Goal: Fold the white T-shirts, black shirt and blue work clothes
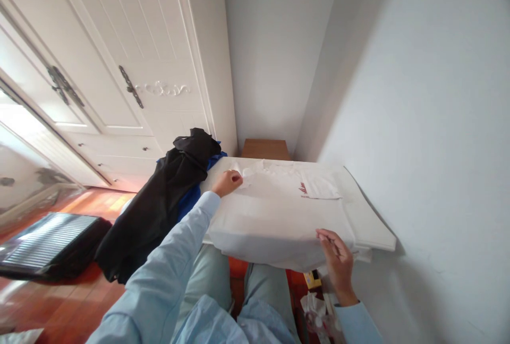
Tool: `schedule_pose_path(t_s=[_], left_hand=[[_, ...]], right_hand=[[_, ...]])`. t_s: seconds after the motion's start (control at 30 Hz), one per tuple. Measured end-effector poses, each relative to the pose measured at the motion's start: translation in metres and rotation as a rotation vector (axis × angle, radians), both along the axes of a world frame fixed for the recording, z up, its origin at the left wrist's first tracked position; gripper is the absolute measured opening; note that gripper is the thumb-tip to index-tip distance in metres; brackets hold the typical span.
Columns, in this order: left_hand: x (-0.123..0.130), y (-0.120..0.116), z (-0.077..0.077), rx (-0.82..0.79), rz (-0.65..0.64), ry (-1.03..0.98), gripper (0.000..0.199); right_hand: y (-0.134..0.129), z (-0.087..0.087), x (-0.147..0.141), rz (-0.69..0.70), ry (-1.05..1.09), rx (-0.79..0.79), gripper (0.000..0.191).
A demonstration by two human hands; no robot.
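Note:
A white T-shirt point(274, 216) with small red lettering lies spread on a white board point(374, 232), its lower edge hanging over the near side. One sleeve is laid inward over the shirt at the right. My left hand point(229, 182) is closed in a pinch at the shirt's upper left, by the sleeve, with white fabric at the fingertips. Near the lower right of the shirt, my right hand point(337, 259) is held with loosely bent fingers apart, and no cloth shows between them.
Black clothing point(159, 206) and blue cloth point(189, 200) drape beside the board's left end. A white wardrobe point(159, 41) stands left, a grey wall point(438, 121) right. Behind is a wooden box point(266, 149). A dark case point(51, 248) and yellow box point(313, 279) are on the floor.

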State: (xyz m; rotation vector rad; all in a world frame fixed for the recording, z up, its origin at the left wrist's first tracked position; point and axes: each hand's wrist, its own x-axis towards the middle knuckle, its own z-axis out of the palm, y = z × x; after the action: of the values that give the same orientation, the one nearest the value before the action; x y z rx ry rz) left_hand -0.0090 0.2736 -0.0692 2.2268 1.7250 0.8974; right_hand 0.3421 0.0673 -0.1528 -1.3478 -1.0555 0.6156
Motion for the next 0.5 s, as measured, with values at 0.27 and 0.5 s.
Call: schedule_pose_path(t_s=[0.27,0.5], left_hand=[[-0.047,-0.053,0.003,0.333,0.367,-0.478,0.04],[-0.024,-0.208,-0.101,0.284,0.474,-0.517,0.027]], right_hand=[[-0.038,-0.04,0.016,-0.136,0.072,-0.121,0.036],[-0.046,-0.112,0.048,-0.262,0.131,-0.281,0.043]])
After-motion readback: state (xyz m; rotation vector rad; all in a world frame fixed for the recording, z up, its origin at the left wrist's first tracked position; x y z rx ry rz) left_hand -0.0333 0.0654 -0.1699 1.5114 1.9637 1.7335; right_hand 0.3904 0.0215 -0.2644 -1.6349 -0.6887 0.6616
